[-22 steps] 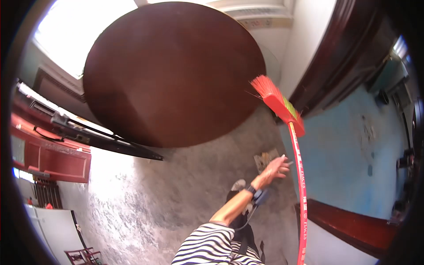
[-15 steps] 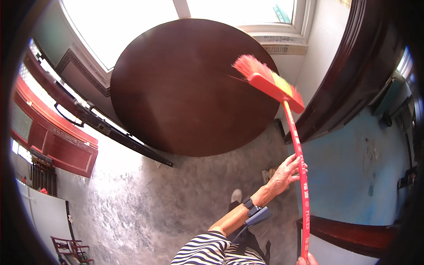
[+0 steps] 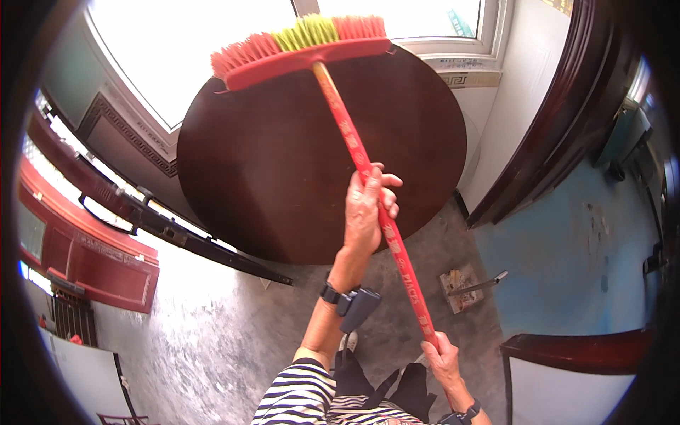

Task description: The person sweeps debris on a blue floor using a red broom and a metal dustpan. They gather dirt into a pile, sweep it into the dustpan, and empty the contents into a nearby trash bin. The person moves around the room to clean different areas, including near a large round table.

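Observation:
A broom with a red handle is held up in front of me, its head (image 3: 308,62) raised at the far side. Red bristles with a yellow-green band in the middle point upward, away from me. My left hand (image 3: 367,205) is closed around the middle of the handle (image 3: 400,258), some fingertips sticking out past it. Near my body, my right hand (image 3: 443,358) grips the handle's lower end. Beneath the broom head and upper handle stands a large round dark brown table (image 3: 241,170); the head overlaps its far edge in view.
A square, dustpan-like thing with a handle (image 3: 460,287) lies on the grey floor (image 3: 191,333) at right. Beyond the table are bright windows (image 3: 191,35). A dark wooden door frame (image 3: 545,134) stands right, a long dark beam-like piece (image 3: 177,230) left, and a dark-topped white piece (image 3: 567,361) lower right.
The broom head has swung from the right to the left and farther up, over the table's far edge. Both hands moved left with the handle, and the right hand now shows fully.

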The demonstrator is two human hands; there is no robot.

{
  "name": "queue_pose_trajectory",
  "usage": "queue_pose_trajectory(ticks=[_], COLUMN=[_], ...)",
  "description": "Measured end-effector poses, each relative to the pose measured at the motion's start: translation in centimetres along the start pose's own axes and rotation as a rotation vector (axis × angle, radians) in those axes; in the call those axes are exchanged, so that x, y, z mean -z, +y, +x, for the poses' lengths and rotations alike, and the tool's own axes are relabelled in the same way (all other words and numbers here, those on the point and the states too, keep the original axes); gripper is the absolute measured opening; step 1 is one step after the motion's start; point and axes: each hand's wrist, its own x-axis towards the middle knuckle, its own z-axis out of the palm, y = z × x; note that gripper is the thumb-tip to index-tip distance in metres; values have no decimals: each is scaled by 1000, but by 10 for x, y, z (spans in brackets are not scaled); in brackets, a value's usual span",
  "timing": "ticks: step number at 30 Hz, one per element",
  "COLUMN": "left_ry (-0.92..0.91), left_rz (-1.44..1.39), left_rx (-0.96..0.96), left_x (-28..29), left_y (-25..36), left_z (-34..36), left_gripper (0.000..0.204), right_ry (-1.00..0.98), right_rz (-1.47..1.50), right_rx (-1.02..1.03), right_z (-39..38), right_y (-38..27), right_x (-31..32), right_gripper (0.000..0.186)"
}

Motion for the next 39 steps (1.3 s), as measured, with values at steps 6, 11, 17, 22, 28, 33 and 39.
queue_pose_trajectory(ticks=[6, 11, 17, 22, 28, 33, 39], left_ry=[95, 202, 367, 465, 457, 242, 127], left_rz=[256, 289, 299, 517, 133, 142, 182], left_rx=[138, 485, 776, 955, 944, 479, 66], left_x=[94, 199, 310, 328, 288, 208, 162], left_y=[-3, -87, -199, -236, -202, -69, 58], left_z=[19, -69, -134, -156, -201, -143, -91], left_gripper=[19, 22, 21, 22, 19, 21, 21], right_ry=[-16, -60, -165, -129, -12, -177, -143], right_rz=[-114, -186, -286, -114, -190, -21, -136], right_rx=[-85, -283, -607, -824, -554, -724, -250], right_z=[18, -59, -85, -97, -162, -167, -82], right_y=[26, 102, 134, 134, 121, 122, 158], right_x=[-119, -155, -184, -179, -144, -130, -158], right_gripper=[22, 31, 34, 39, 26, 35, 30])
